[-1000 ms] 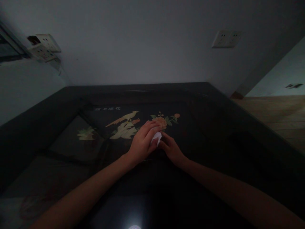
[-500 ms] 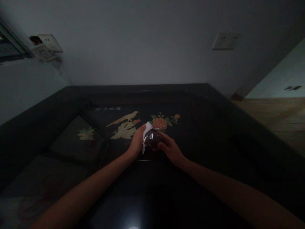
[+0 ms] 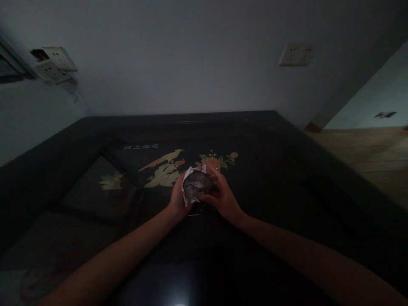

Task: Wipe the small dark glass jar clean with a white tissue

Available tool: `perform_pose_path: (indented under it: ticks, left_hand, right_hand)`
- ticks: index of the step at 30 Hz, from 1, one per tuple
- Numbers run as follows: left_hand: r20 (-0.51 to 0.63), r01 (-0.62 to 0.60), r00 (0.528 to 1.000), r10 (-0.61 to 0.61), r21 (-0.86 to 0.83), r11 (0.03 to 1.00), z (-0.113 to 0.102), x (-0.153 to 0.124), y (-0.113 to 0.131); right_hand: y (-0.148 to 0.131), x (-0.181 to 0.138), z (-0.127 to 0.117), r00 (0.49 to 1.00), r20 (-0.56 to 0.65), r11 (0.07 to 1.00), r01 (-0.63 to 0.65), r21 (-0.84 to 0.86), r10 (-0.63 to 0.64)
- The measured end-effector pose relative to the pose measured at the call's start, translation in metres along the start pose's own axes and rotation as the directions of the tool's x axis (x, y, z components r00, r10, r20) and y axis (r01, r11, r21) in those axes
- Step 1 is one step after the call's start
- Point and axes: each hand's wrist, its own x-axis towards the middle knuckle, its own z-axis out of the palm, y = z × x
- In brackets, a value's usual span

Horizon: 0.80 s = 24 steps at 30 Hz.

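Glass rests between left hand and right hand

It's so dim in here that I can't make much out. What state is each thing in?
Glass vessel: held between both hands, mouth tilted toward the camera.
White tissue: crumpled, pressed against the vessel's left side.
Left hand: closed on the tissue.
Right hand: gripping the vessel.
Table: glossy, bird-and-flower inlay uncovered.
Wall socket: nothing plugged in.

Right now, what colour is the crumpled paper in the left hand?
White; the paper shows best in the head view.
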Motion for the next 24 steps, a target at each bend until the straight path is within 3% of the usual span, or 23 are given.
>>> perform_pose_path:
  ticks: [3,8,13,17,24]
  left_hand:
    - [-0.032,-0.033,0.999,0.032,-0.030,0.999,0.002,-0.002,0.000]
    - [-0.028,-0.131,0.991,0.130,-0.041,0.991,0.002,-0.007,-0.006]
    - [-0.057,-0.239,0.969,0.239,-0.006,0.971,-0.002,-0.008,-0.014]
    - [-0.070,-0.231,0.970,0.232,0.020,0.973,-0.003,-0.005,-0.015]
    - [-0.058,-0.263,0.959,0.276,0.173,0.949,-0.001,-0.013,-0.015]
  right_hand:
    - [0.003,0.002,0.002,0.994,-0.101,0.995,-0.033,0.094,0.043]
    - [0.001,0.004,0.003,0.987,-0.125,0.964,-0.068,0.256,0.103]
    - [-0.002,0.004,0.004,0.975,-0.173,0.953,-0.087,0.292,0.142]
    - [-0.002,0.003,0.004,0.980,-0.155,0.963,-0.084,0.255,0.127]
    - [0.002,0.005,0.003,0.998,0.014,0.980,-0.062,0.190,0.060]
